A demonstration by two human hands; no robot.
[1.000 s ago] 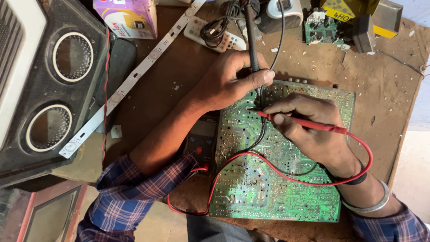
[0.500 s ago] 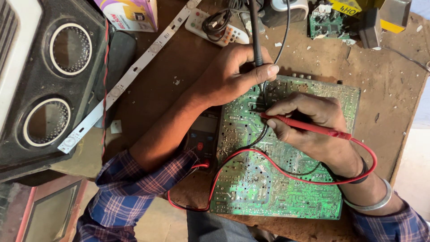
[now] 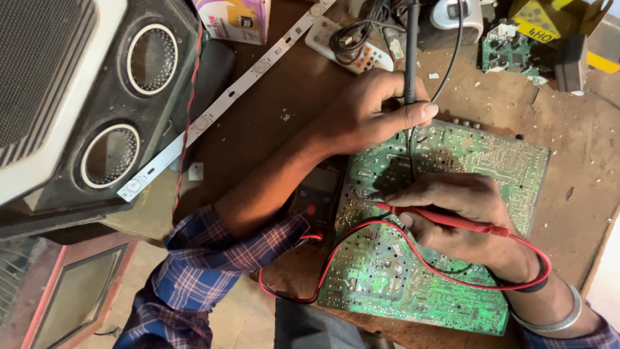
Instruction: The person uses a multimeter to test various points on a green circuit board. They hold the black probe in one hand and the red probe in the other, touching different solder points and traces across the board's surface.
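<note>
A large green circuit board [image 3: 452, 284] lies solder side up on the wooden bench [image 3: 271, 123]. My left hand [image 3: 368, 116] grips a black probe [image 3: 410, 58] held upright, its tip down at the board's upper left part. My right hand [image 3: 458, 216] pinches a red probe [image 3: 439, 220] lying nearly flat, tip pointing left onto the board. A red lead [image 3: 361, 239] loops from that probe across the board toward a dark meter [image 3: 313, 200], mostly hidden under my left forearm.
A black speaker cabinet [image 3: 97, 110] with two round drivers fills the left. A white LED strip [image 3: 219, 103], a remote control [image 3: 349, 48] with tangled cable, a small green board [image 3: 507, 48] and yellow boxes [image 3: 549, 19] sit along the far edge. The bench's right edge [image 3: 600, 258] is close.
The view has shifted slightly, so everything sits a little higher. Both hands keep their probes on the board, with the red probe's tip nudged a little leftward.
</note>
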